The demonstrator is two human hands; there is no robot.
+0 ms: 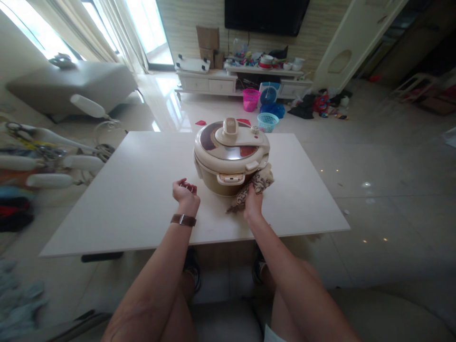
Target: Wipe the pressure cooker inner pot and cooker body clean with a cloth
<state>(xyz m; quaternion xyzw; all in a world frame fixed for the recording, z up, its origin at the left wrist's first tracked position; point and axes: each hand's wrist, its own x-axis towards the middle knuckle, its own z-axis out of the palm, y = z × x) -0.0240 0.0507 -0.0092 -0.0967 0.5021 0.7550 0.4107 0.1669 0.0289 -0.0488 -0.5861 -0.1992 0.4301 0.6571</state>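
Note:
A cream-and-brown electric pressure cooker (231, 156) stands on the white table (149, 166) with its lid on. My right hand (253, 199) grips a patterned brown-and-beige cloth (261, 180) at the cooker's lower right side. Part of the cloth hangs toward the tabletop, and my right fingers are mostly hidden behind it. To the left of the cooker is my left hand (185, 192), apart from it, with fingers curled in and nothing visible in them. A brown-strapped watch (183, 220) circles my left wrist.
Beyond the table stand a pink basket (251, 99), a light blue basket (267, 122) and a cluttered white TV cabinet (204, 80). At the left are white-padded equipment (85, 107) and a grey bench (81, 83). A sofa (224, 323) lies beneath my legs.

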